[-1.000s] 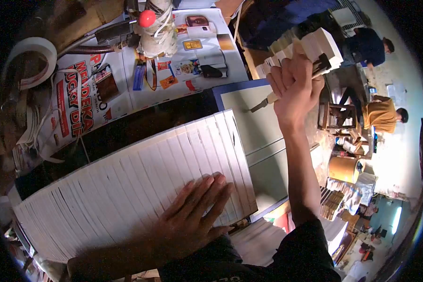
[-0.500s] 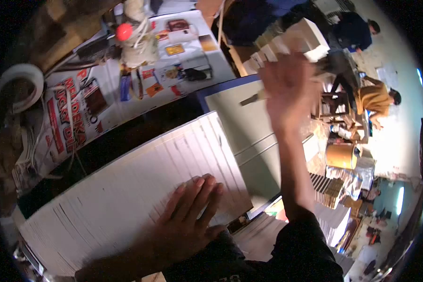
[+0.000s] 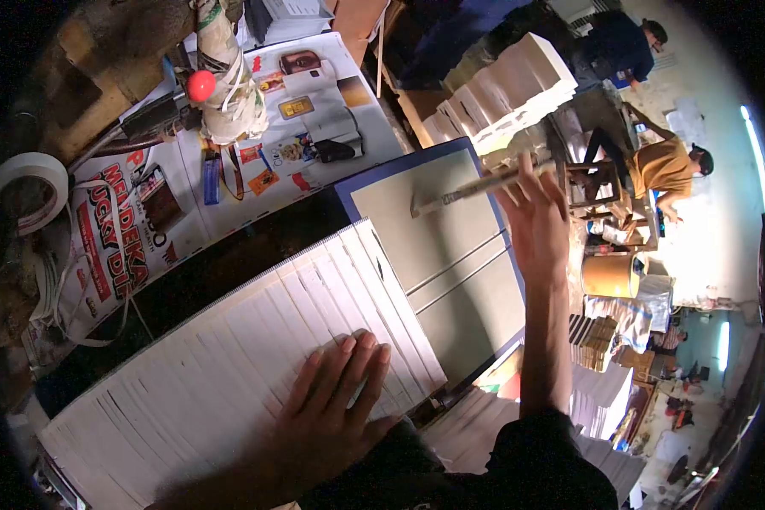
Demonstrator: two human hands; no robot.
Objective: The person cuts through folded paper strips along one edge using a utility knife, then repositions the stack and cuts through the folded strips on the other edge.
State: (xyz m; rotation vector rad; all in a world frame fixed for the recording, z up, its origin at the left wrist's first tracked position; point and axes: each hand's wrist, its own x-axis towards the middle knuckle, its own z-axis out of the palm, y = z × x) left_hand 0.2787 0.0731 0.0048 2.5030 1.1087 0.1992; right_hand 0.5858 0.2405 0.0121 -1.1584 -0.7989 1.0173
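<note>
My left hand [image 3: 331, 416] lies flat, fingers stretched out, on a long fanned row of white paper-edged sheets or booklets [image 3: 221, 340]. My right hand [image 3: 535, 225] grips a flat brush [image 3: 476, 187] by its handle, with its bristles pointing left. Beneath the brush is an opened book cover [image 3: 472, 319] of grey boards with blue turned-in edges and two narrow strips across its middle. The fanned row overlaps the cover's near left side. Whether the bristles touch the board, I cannot tell.
A printed poster sheet [image 3: 340, 102] spreads over the far left surface. On it stands a wrapped post with a red ball [image 3: 201, 86]. A tape roll [image 3: 27, 194] sits left. Book stacks [image 3: 518, 85] rise beyond the cover. Two people [image 3: 667, 166] work at far right.
My right hand has come down and slightly right, and the brush now shows clearly over the upper board. My left hand stays on the fanned row. The view has shifted a little.
</note>
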